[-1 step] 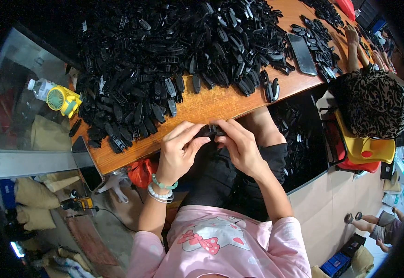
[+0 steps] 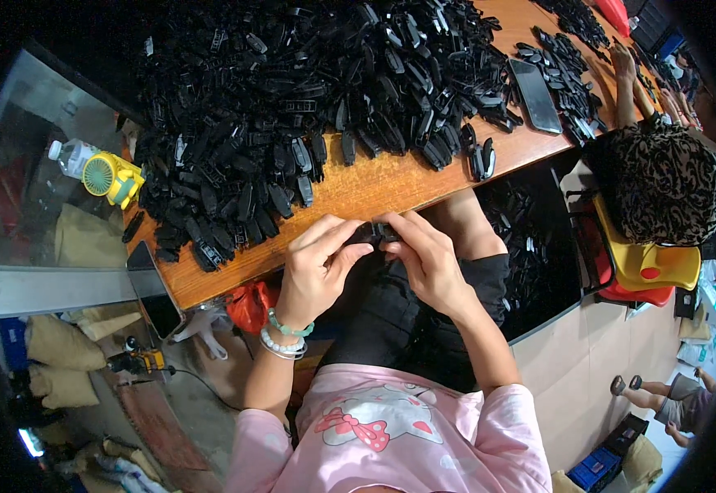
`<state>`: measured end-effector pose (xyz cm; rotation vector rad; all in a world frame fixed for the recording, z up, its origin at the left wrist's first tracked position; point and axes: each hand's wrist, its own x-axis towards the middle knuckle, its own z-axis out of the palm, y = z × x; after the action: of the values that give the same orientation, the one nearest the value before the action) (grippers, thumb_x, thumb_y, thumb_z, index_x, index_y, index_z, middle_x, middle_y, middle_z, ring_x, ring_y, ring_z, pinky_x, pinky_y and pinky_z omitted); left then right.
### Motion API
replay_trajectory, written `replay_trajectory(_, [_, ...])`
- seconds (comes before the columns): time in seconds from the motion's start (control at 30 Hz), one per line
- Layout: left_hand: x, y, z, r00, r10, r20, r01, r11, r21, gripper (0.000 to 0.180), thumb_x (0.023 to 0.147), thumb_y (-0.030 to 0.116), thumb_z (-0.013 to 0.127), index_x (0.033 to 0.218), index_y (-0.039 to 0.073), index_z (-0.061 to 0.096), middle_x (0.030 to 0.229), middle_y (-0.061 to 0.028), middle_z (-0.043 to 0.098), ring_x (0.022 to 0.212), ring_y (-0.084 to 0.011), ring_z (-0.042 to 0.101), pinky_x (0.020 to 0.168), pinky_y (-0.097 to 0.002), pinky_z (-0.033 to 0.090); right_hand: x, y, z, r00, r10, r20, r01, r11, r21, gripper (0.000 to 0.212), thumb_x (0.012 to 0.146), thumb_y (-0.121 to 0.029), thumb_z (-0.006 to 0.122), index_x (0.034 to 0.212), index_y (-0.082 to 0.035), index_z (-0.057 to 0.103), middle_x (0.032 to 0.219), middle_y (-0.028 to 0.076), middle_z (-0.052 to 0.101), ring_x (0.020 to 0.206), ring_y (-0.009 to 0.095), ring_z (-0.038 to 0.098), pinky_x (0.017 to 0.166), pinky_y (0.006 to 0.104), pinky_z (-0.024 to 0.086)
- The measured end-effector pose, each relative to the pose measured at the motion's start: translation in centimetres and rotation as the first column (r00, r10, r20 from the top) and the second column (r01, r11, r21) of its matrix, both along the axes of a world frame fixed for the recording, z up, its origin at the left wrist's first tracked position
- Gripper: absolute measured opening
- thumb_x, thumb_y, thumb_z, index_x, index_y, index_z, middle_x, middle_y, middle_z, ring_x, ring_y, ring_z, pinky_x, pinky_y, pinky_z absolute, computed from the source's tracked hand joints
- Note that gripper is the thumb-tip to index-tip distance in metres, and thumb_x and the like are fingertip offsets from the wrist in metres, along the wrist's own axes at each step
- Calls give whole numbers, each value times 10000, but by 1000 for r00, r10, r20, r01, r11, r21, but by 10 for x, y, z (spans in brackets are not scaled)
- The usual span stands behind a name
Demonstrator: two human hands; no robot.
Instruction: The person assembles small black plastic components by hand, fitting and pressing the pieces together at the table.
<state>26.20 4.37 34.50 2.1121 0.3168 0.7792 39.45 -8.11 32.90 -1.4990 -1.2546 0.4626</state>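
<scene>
Hardly anything has moved since the earlier frame; the person's left hand (image 2: 315,263) and right hand (image 2: 430,261) keep the same place in the middle of the frame, near each other. At the upper left of the frame, one clear plastic bottle with a white cap (image 2: 76,156) is beside a small yellow fan with a round green grille (image 2: 111,177). Lower, at the table's left corner, is a dark, flat, rectangular device (image 2: 157,294), and below it a yellow and black power tool (image 2: 140,361). From the upper left to the upper middle, a large heap of small, long, black plastic parts (image 2: 284,115) covers most of the brown wooden table (image 2: 358,182). A crumpled red plastic bag (image 2: 251,306) shows just left of the left wrist, which wears pale green and white bead bracelets. The left fingers are bent, thumb and index finger pinching a small black plastic piece (image 2: 383,231), which is between both hands, before the table edge. The right thumb and fingers are clamped on it too; whether it is one part or two, one cannot tell. At the upper right, a dark phone (image 2: 535,97) lies on the table; farther right, a co-worker in a black patterned top (image 2: 662,181) sits on a yellow plastic chair (image 2: 662,264).
</scene>
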Motion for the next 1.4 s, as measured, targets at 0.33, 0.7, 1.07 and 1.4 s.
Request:
replay_trajectory(0.33, [5, -5, 16, 1000, -8, 10, 7, 998, 66, 199, 774, 9, 669, 929, -90, 592, 760, -164, 566, 645, -293, 579, 563, -338, 454, -7, -1, 4, 946, -110, 304, 86, 992, 92, 430, 731, 68, 613, 1140, 31, 484, 757, 165, 507, 680, 357, 545, 573, 410, 436])
replay_trajectory(0.7, [7, -22, 1, 999, 41, -25, -45, 646, -762, 260, 822, 53, 658, 1055, -56, 625, 813, -35, 584, 608, -84, 548, 521, -198, 430, -17, -3, -9, 956, -244, -165, 256, 965, 56, 357, 763, -51, 685, 1099, 14, 581, 922, 125, 563, 790, 222, 579, 608, 276, 470])
replay_trajectory(1.07, [49, 21, -10, 985, 123, -119, -110, 988, 112, 190, 856, 125, 611, 911, -57, 624, 827, -185, 606, 665, -257, 605, 552, -310, 471, 3, -19, -15, 961, 21, -276, -48, 995, -93, 226, 786, -80, 686, 974, 26, 616, 826, 64, 575, 698, 120, 567, 609, 244, 459])
replay_trajectory(1.4, [95, 52, -20, 821, 417, -389, -237, 870, 433, 226, 789, 117, 669, 850, -83, 581, 928, -242, 573, 756, -386, 608, 670, -424, 508, 111, -25, -29, 578, -783, 231, 816, 562, -139, 283, 792, -256, 689, 846, 12, 616, 798, 152, 603, 719, 297, 593, 646, 367, 468])
